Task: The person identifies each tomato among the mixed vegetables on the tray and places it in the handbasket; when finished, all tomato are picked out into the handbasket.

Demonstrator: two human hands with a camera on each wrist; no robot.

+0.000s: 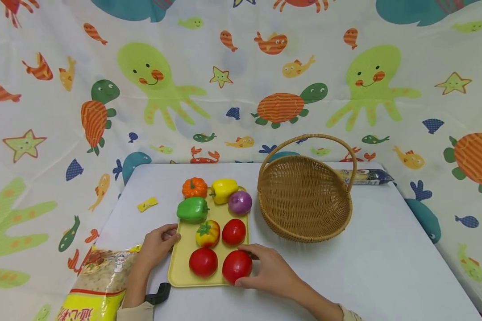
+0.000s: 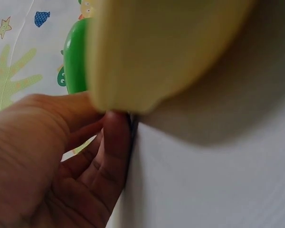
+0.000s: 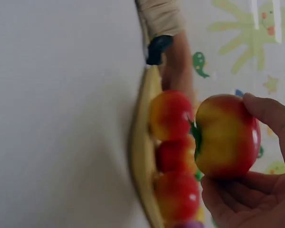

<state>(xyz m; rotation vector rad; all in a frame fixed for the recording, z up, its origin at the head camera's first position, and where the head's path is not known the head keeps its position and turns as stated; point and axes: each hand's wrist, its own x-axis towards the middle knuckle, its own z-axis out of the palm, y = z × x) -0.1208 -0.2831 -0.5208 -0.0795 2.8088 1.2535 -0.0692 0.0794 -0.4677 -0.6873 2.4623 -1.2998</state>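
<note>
Closest thing here is a food bag (image 1: 104, 278) with a yellow bottom, over on the left. Right hand (image 1: 271, 269) is pinching a red fruit (image 1: 237, 266) between thumb and fingers, held up over the near right corner of the yellow tray (image 1: 184, 261). Left hand (image 1: 157, 245) is pinching that tray's left edge. Farther up there's a green pepper (image 1: 193, 210), purple onion (image 1: 240, 203), yellow pepper (image 1: 226, 191) and orange pumpkin (image 1: 194, 188). Wicker basket (image 1: 305, 200) stands to the right, long packet (image 1: 369, 177) behind it.
</note>
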